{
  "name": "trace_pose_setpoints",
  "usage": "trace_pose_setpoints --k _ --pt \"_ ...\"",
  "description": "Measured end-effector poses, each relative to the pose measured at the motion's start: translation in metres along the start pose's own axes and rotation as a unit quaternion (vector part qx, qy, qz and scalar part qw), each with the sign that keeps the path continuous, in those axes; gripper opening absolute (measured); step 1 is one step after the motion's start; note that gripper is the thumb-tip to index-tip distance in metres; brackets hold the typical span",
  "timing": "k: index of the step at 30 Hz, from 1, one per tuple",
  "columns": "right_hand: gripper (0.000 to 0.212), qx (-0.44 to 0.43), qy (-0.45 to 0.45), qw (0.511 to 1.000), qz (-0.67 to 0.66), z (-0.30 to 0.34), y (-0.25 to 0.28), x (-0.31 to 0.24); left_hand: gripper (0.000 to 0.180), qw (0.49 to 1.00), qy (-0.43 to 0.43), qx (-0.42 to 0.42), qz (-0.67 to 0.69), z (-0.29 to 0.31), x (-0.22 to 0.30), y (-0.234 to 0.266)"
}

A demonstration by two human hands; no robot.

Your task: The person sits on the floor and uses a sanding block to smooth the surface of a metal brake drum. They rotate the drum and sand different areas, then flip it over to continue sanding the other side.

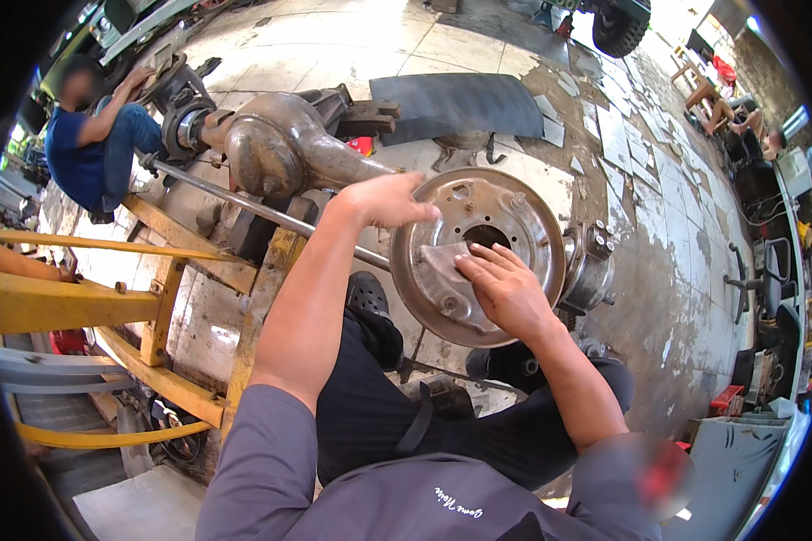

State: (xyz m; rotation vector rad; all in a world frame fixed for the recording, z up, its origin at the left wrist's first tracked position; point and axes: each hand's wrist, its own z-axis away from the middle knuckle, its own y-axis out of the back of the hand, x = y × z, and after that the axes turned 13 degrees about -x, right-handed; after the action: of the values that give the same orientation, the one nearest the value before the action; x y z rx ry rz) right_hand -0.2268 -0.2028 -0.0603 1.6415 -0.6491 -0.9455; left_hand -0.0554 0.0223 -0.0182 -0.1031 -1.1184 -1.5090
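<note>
In front of me stands a round brake backing plate (532, 212), tilted, with a hole in its middle and bare, brownish metal on its face. My left hand (390, 200) is at its upper left rim, thumb over the face; the other fingers are partly hidden. With my right hand (507, 287) I press a thin grey-brown sheet of sandpaper (445, 269) against the plate, just below the centre hole. The fingers lie over the sheet's right edge. Just right of the plate sits a metal wheel hub (591, 266) with studs.
A large axle housing (266, 149) and a long metal rod (244, 203) lie to the left, by a yellow steel frame (72, 302). A person (99, 135) crouches at far left. A dark curved panel (460, 104) lies beyond the plate. Broken tiles (613, 149) cover the floor's right side.
</note>
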Motion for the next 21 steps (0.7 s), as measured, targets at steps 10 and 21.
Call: trace_pose_setpoints --k 10,21 --pt "0.034 0.097 -0.121 0.988 0.023 -0.072 0.006 0.041 0.075 0.993 0.094 0.073 -0.027 0.028 0.007 0.023" --pt "0.076 -0.217 -0.262 0.94 0.008 -0.112 -0.015 0.051 0.076 0.994 0.094 0.058 0.017 0.035 -0.006 0.019"
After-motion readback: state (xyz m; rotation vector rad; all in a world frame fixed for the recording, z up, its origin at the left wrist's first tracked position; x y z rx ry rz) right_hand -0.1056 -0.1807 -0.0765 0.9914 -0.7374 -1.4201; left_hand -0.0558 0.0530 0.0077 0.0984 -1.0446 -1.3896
